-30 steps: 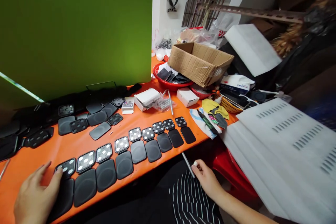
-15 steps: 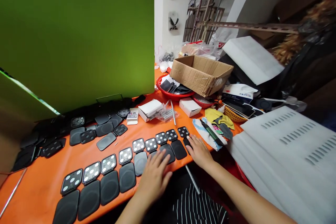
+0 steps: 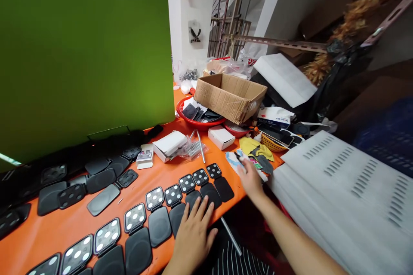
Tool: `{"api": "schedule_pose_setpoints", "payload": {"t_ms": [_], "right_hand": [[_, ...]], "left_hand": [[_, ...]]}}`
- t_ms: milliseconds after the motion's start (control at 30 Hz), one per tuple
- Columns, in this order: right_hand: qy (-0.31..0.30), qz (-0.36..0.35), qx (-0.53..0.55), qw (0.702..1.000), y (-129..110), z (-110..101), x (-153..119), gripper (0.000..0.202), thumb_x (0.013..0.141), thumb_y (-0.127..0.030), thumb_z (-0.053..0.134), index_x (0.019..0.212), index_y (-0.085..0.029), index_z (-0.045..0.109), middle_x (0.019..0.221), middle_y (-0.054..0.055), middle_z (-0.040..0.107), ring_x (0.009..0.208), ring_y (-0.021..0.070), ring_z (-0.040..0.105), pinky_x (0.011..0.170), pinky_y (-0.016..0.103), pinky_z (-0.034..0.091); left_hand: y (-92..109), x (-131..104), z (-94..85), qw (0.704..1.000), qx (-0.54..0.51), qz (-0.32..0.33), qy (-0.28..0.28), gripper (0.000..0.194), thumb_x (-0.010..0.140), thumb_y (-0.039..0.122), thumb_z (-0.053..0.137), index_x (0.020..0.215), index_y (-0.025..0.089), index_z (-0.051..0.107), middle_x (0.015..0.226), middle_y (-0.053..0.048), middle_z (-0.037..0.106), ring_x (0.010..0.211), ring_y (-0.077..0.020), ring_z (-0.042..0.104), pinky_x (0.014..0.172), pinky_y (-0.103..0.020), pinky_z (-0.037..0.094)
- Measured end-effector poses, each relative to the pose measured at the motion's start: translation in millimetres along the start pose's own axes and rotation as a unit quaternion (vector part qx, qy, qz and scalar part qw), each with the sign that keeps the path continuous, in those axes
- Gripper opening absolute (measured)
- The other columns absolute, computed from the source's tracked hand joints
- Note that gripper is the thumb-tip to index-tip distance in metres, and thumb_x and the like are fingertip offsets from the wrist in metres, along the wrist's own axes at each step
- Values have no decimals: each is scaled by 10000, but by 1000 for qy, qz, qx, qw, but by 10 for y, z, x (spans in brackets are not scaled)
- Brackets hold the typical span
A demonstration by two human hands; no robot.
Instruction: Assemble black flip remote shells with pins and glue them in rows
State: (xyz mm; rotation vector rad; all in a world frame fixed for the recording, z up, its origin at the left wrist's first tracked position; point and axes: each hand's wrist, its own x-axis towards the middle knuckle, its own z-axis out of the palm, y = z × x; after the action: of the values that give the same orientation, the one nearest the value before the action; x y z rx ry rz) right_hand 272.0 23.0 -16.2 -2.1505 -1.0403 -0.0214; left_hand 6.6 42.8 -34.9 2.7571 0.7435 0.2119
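Note:
My left hand (image 3: 195,234) lies with fingers spread over the black flat panels at the near edge of the table, touching their lower flaps. It holds nothing. These hinged black pieces stand unfolded in a slanting row, each with a dotted square (image 3: 155,198) above a plain black flap (image 3: 159,226). Beyond the row's right end, my right hand (image 3: 251,179) is closed over the blue-and-white cloth (image 3: 230,159), around dark pen-like sticks (image 3: 238,156). Only their tips show past my fingers; the rest is hidden.
More black hinged pieces (image 3: 101,180) lie in a pile at the left. Behind are white boxes (image 3: 170,144), a red basin (image 3: 201,125) and a cardboard box (image 3: 226,99). A yellow cloth (image 3: 256,149) and stacked white foam sheets (image 3: 322,193) are at the right.
My right hand has moved from the row's last black piece to the cloth and closed around the dark sticks. My left hand still rests on the flaps. The view has turned right.

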Motion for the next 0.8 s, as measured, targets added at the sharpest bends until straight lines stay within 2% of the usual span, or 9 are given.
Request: {"api": "schedule_pose_setpoints", "payload": {"t_ms": [33,100,200,300,467,567,633,733,800], "right_hand": [[50,82,-2,995,83,-97,225,430,834,-378,435,1149,-117,568,1132,161,610,996,238,582,870,333,435],[98,141,-23,985,241,-279,689,473,840,-351,407,1196,-59,516,1072,195,622,933,264,589,808,361,430],[120,171,-41,977,411,-421,1252,480,836,-317,425,1237,-59,488,1042,192,638,929,279,582,775,356,401],[118,178,-50,976,477,-388,1532,429,820,-283,470,1190,-78,544,1018,196,650,913,289,579,754,355,378],[132,159,-38,978,432,-364,1558,282,807,-278,484,965,-103,639,946,193,661,866,281,567,735,355,364],[164,124,-13,979,362,-525,1485,302,813,-356,474,936,-123,623,965,180,649,885,276,553,745,359,369],[169,99,18,980,298,-654,1416,356,798,-448,489,904,-131,614,908,158,651,837,262,558,722,354,389],[125,72,82,986,137,-760,1229,460,751,-591,497,832,-150,602,703,79,628,626,199,549,612,322,427],[66,56,140,986,-49,-740,1012,484,727,-642,501,786,-171,594,608,25,584,518,156,511,541,292,429]], "left_hand": [[-6,-1,0,1000,0,0,3,613,843,324,479,1423,290,283,1487,-25,276,1333,-316,311,1042,-592,302],[-21,-3,7,1000,0,0,12,590,847,327,478,1412,298,309,1481,-19,293,1325,-310,331,1040,-579,318],[-42,-9,27,1000,2,-1,28,566,847,322,484,1395,307,343,1468,-14,323,1308,-298,364,1036,-547,348],[-51,-15,49,999,2,-6,40,549,844,313,493,1379,318,370,1456,-7,348,1291,-287,395,1023,-524,379],[-58,-19,54,998,-2,-5,65,536,831,316,521,1355,317,408,1437,-13,389,1267,-283,429,1003,-510,410],[-73,-32,52,996,-12,1,86,513,826,313,537,1329,318,441,1423,-16,416,1247,-277,455,991,-498,427],[-84,-47,55,994,-29,1,102,482,829,302,536,1307,315,468,1407,-20,442,1231,-270,472,984,-493,437],[-78,-49,32,987,-78,-7,140,401,840,282,524,1240,299,537,1360,-39,497,1207,-273,494,982,-508,433],[-50,-11,-37,976,-136,-33,168,344,850,266,508,1186,281,580,1322,-61,529,1184,-269,512,977,-495,438]]}}
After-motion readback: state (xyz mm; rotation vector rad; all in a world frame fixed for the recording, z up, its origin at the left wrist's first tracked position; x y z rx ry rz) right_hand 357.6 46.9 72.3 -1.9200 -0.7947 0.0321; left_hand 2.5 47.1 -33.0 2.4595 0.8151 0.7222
